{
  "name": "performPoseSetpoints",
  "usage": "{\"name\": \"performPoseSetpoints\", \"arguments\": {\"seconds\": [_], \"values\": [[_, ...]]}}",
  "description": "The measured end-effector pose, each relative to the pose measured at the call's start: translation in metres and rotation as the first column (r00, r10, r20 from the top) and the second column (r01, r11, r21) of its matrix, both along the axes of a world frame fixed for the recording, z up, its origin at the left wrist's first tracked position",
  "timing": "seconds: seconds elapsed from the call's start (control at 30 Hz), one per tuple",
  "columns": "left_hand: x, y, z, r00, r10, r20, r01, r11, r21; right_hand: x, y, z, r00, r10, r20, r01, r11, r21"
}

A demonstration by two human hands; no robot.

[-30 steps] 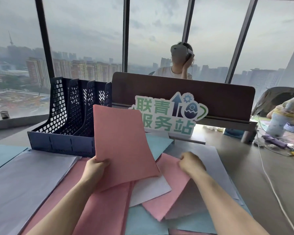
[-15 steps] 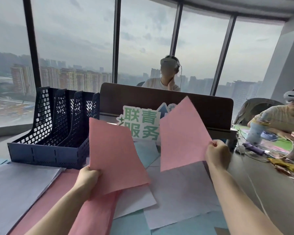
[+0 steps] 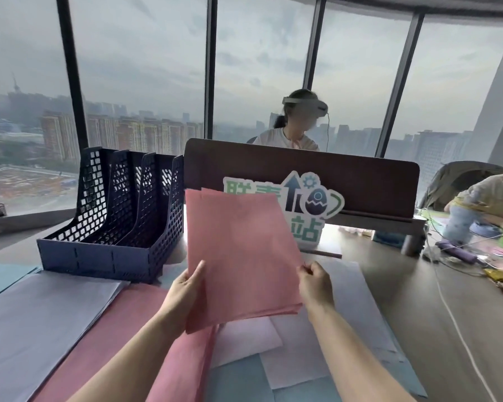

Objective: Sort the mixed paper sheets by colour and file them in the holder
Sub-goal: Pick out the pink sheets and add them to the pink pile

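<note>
The left hand (image 3: 186, 291) is gripping the lower left edge of the pink sheets (image 3: 238, 256), thumb lying across the front, while the right hand (image 3: 314, 285) is pinching their right edge. The bundle is standing lifted between both hands, above the loose papers on the desk (image 3: 418, 285). Thin and floppy, it is probably best held at opposite edges. Beyond to the left, the blue holder (image 3: 114, 227) is waiting.

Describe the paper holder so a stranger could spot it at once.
Start at the brown desk divider in front of the windows; the file holder stands on the desk at its left end. It is dark blue plastic with perforated upright dividers, the only rigid thing beside flat lavender, pink and blue sheets.
</note>
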State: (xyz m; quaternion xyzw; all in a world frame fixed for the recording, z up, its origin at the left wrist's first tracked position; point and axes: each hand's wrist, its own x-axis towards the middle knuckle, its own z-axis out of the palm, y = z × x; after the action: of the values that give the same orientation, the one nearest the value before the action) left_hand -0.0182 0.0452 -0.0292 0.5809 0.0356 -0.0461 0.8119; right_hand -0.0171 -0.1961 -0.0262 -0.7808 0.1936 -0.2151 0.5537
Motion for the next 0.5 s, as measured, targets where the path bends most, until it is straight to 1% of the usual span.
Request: {"name": "performPoseSetpoints", "arguments": {"seconds": [0.03,0.13,0.23,0.33,0.37,0.43,0.5], "values": [[0.0,-0.002,0.0,1.0,0.003,0.022,-0.003,1.0,0.014,0.0,0.004,-0.002,0.999,0.037,-0.024,-0.037,0.999,0.008],[0.0,-0.003,-0.002,0.988,0.081,0.13,-0.101,0.984,0.149,-0.007,0.014,0.001,0.985,0.171,-0.021,-0.169,0.983,0.073],[-0.003,-0.006,0.007,0.963,0.124,0.238,-0.161,0.976,0.143,-0.016,0.015,0.015,0.96,0.276,0.057,-0.281,0.944,0.171],[-0.004,-0.008,0.017,0.93,0.115,0.349,-0.165,0.979,0.117,-0.02,0.011,0.029,0.941,0.273,0.2,-0.316,0.919,0.234],[-0.004,-0.008,0.017,0.926,0.092,0.367,-0.148,0.981,0.129,-0.02,0.011,0.031,0.934,0.257,0.247,-0.317,0.916,0.245],[-0.006,-0.009,0.013,0.937,0.03,0.347,-0.082,0.987,0.136,-0.02,0.013,0.026,0.909,0.256,0.328,-0.347,0.902,0.256],[-0.009,-0.011,0.005,0.948,0.005,0.317,-0.052,0.989,0.139,-0.022,0.019,0.015,0.898,0.272,0.345,-0.363,0.902,0.234]]}}
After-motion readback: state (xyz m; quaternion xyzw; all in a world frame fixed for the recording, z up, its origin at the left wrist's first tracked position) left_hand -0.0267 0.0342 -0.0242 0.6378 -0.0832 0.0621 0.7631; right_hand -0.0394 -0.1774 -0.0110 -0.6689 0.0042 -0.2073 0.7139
